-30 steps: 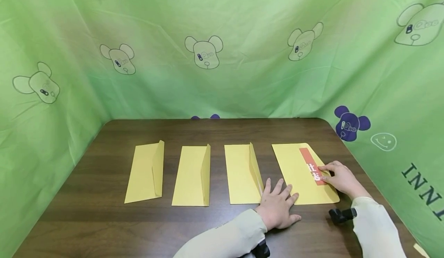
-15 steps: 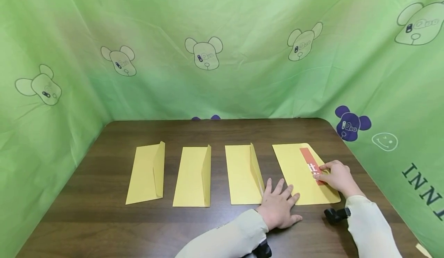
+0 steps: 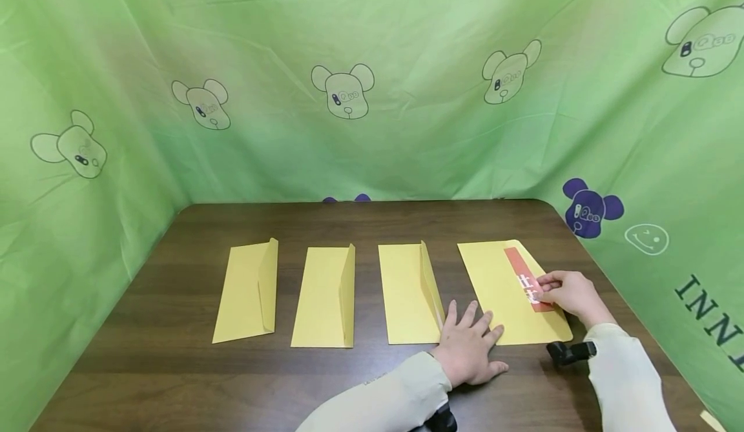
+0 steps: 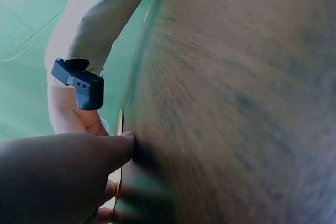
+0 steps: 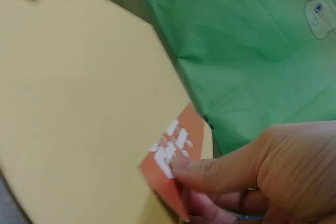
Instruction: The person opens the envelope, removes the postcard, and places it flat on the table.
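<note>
A yellow envelope [image 3: 493, 293] lies unfolded flat at the right of the table. On its right part is a red paper strip [image 3: 516, 261] with white characters. My right hand [image 3: 577, 298] pinches that strip near its lower end; in the right wrist view the thumb [image 5: 207, 174] lies on top and the other fingers curl beneath, partly hidden. One edge of the strip stands slightly raised there. My left hand [image 3: 467, 349] rests with spread fingers across the envelope's lower left corner, fingertips also at the edge of the neighbouring envelope [image 3: 403, 293].
Two more yellow envelopes, the far left one [image 3: 243, 293] and the middle one [image 3: 320, 296], lie in the same row with right flaps partly raised. A brown wooden table [image 3: 174, 380] carries them. Green printed cloth [image 3: 407, 154] hangs around its back and sides.
My right hand has shifted a little along the red strip, covering slightly different characters. My left hand stays pressed on the envelope's corner. The whole view has drifted slightly.
</note>
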The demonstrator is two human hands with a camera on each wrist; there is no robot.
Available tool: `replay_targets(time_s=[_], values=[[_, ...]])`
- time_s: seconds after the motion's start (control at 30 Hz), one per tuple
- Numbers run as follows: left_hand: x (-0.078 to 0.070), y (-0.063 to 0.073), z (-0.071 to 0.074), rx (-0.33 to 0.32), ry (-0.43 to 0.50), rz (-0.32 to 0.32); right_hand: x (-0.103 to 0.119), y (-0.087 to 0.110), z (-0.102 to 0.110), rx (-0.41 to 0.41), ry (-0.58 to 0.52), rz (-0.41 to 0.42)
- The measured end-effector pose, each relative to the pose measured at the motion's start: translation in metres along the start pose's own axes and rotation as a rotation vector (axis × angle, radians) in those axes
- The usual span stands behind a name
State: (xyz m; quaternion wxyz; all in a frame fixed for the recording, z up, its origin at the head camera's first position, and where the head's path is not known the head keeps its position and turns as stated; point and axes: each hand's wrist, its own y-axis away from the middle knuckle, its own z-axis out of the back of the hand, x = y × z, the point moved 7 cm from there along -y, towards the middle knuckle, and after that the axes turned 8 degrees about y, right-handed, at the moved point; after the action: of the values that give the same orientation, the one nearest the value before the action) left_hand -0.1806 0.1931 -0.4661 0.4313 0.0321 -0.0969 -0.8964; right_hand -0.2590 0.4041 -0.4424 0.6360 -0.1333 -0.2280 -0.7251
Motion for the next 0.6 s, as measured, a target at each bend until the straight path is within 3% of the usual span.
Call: replay_targets(time_s=[0.27,0.6], values=[[0.0006,0.0003,-0.0018,0.005,0.005,0.006,-0.0046,-0.0021,-0.0011,0.046,-0.068,-0.028],[0.0017,0.0013,-0.0016,-0.002,-0.006,0.008,-0.0077,-0.0024,-0.0021,0.031,-0.109,-0.024]])
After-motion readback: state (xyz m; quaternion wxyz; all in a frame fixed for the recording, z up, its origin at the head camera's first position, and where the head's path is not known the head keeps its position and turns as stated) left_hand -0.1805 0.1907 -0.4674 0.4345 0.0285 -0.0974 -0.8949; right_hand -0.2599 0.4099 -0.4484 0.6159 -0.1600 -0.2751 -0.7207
